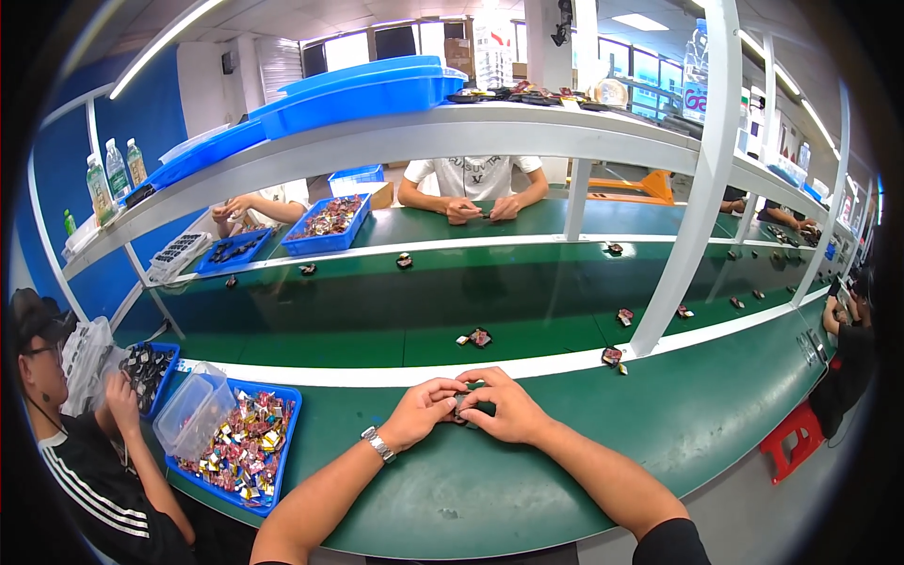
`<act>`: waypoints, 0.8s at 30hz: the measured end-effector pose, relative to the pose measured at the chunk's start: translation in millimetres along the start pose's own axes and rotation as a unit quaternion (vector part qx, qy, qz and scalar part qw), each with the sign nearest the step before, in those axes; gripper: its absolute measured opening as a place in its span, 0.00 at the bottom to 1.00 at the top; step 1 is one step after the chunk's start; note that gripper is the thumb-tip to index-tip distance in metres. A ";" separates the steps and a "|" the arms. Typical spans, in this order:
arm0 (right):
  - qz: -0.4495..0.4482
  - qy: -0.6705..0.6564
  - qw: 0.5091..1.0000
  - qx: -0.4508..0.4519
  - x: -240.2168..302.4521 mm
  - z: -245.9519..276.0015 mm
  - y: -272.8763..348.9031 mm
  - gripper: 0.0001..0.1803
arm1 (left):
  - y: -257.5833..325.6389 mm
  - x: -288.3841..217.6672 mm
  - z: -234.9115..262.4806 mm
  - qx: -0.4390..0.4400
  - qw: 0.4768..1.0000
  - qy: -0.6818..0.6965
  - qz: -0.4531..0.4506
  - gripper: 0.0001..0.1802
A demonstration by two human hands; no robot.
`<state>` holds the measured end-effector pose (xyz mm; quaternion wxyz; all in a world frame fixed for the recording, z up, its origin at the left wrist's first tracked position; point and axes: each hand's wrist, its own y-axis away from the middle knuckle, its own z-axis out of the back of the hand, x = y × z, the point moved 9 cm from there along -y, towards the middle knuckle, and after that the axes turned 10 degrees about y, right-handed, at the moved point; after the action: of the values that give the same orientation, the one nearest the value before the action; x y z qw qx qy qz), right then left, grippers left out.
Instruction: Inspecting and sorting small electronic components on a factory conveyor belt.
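Note:
My left hand and my right hand meet over the green work surface. Between their curled fingers they grip a small dark part; the fingers cover most of it, so its exact kind does not show. A metal-banded watch circles my left wrist. To the left of my forearm, a blue tray holds a heap of small reddish electronic pieces with white and yellow bits. A clear plastic box lies tilted over its left side.
Beyond a white rail runs a green conveyor belt with scattered small assemblies. Another assembly rests on the rail by a white post. A co-worker sits at left, another opposite. A red stool stands right.

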<state>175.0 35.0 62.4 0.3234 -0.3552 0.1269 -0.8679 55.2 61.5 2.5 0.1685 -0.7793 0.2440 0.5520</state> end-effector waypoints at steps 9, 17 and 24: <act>-0.026 0.048 0.994 -0.093 7.9 7.5 3.8 0.05 | -1.0 0.8 1.0 0.019 0.996 0.084 0.006 0.14; -0.010 0.042 0.994 -0.096 7.3 6.8 4.3 0.05 | -0.2 -0.4 -1.6 -0.003 0.999 0.038 -0.025 0.13; -0.025 0.061 0.993 -0.101 6.2 2.8 5.4 0.07 | -2.1 3.7 3.4 -0.001 0.996 0.089 -0.017 0.14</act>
<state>176.2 26.9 65.2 0.2556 -0.3355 0.2244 -0.8785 54.8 64.3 -2.2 0.1546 -0.8296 0.2440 0.4779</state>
